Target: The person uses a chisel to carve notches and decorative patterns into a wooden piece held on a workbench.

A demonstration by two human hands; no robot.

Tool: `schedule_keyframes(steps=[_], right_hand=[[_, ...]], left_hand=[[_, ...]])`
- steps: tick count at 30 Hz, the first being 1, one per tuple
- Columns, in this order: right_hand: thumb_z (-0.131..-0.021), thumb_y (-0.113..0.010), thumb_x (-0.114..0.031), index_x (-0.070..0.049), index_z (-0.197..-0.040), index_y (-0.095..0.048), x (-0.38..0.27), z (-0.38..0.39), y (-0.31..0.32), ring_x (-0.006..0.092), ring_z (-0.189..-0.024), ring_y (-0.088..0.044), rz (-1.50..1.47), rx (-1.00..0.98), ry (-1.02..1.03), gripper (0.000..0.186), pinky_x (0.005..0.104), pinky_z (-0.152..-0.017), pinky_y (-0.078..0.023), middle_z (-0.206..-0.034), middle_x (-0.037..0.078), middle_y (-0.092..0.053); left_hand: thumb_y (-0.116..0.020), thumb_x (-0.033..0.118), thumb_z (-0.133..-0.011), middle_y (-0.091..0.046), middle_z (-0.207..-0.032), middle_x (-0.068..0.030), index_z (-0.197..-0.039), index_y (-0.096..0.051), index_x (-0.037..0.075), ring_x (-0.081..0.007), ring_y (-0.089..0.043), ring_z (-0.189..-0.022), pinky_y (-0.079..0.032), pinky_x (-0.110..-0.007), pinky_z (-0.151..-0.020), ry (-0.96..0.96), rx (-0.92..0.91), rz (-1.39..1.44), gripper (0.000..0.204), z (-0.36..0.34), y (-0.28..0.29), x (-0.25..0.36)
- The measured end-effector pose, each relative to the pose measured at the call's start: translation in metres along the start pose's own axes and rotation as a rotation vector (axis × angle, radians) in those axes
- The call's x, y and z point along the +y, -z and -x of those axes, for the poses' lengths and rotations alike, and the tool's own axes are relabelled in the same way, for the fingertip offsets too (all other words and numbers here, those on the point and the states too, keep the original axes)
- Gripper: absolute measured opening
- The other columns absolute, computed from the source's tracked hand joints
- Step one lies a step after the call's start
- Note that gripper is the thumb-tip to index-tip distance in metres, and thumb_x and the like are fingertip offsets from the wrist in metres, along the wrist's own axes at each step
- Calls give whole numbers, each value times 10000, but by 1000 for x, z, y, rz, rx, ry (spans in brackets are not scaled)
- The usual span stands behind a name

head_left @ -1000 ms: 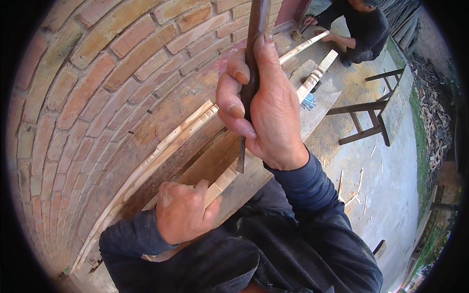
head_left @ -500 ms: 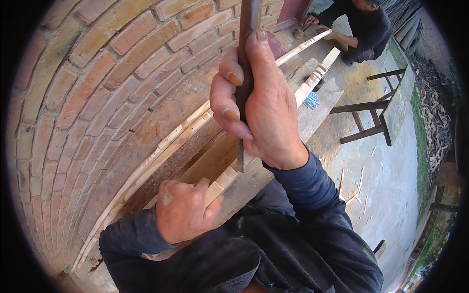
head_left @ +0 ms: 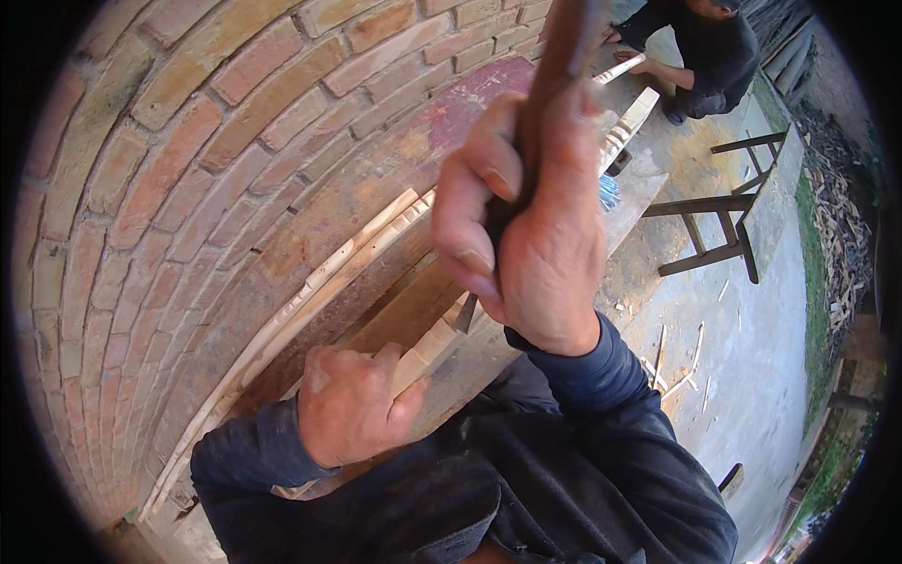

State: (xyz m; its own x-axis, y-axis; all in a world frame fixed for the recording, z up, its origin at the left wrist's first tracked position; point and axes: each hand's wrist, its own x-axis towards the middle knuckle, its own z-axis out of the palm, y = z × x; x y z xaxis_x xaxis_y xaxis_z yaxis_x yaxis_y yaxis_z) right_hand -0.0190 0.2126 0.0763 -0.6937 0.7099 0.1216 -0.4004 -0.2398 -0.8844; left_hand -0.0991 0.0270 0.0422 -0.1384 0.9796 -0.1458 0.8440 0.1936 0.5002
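My right hand [head_left: 554,226] is wrapped around the dark shaft of a chisel [head_left: 564,56], held tilted with its upper end leaning right. The narrow blade comes out below the fist, its tip at a pale notched wooden strip [head_left: 434,343]; whether it touches the wood I cannot tell. With my left hand [head_left: 352,404] closed over the strip's nearer part, it is gripped against the bench [head_left: 489,352]. The strip runs up to the far right, partly hidden behind my right hand, and shows carved grooves near its far end.
Two long carved strips [head_left: 310,301] lie to the left, beside a brick wall [head_left: 188,169]. A person [head_left: 709,56] works at the far right, holding another strip. A wooden bench-like frame [head_left: 714,207] stands on the floor, near wood scraps [head_left: 691,362]. Small blue items [head_left: 609,193] lie farther along.
My right hand and the chisel's upper part have moved right, so the shaft now leans more. The blade tip stays near the same place on the strip. My left hand has hardly moved.
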Motion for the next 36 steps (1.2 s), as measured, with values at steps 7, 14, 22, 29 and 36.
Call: schedule_keyframes(steps=[7, 14, 22, 29, 36], right_hand=[[-1035, -216, -755, -138, -816, -382, 11, 9, 2, 123, -320, -272, -40, 14, 61, 675, 265, -335, -242, -446, 54, -400], [-1106, -300, -597, -133, -871, -427, -8, 13, 17, 89, -329, -308, -383, 39, 176, 535, 240, -329, -244, -540, 41, -466], [-1092, -520, -412, -74, -1035, -600, -56, 20, 100, 83, -375, -320, -138, 363, 272, 352, 215, -381, -250, -687, 54, -564], [-1101, -516, -382, -101, -883, -518, -85, -14, 225, 154, -501, -508, -77, 657, 504, 355, 270, -463, -382, -693, 94, -611], [-1108, -495, -414, -38, -1019, -503, -48, -63, 294, 180, -600, -664, 141, 781, 665, 387, 304, -536, -540, -814, 117, -681]], left_hand=[[-704, 311, -876, -600, -558, -187, -830, -658, 3, -394, -647, -532, -504, -478, -523, -10, 26, 1, 315, 0, -1, -1], [-728, 307, -850, -634, -642, -205, -861, -676, 7, -427, -633, -575, -492, -500, -581, 51, -23, 7, 304, 3, 0, 2], [-729, 289, -844, -620, -624, -231, -800, -657, 12, -436, -640, -591, -490, -512, -579, 71, 15, -4, 289, 4, -2, 16], [-715, 318, -847, -612, -574, -220, -770, -631, 33, -416, -637, -529, -498, -504, -543, 5, 69, -27, 307, 10, -14, 9], [-747, 309, -857, -683, -719, -245, -946, -717, -17, -426, -700, -704, -552, -478, -666, 139, -89, -60, 339, 5, -7, 22]])
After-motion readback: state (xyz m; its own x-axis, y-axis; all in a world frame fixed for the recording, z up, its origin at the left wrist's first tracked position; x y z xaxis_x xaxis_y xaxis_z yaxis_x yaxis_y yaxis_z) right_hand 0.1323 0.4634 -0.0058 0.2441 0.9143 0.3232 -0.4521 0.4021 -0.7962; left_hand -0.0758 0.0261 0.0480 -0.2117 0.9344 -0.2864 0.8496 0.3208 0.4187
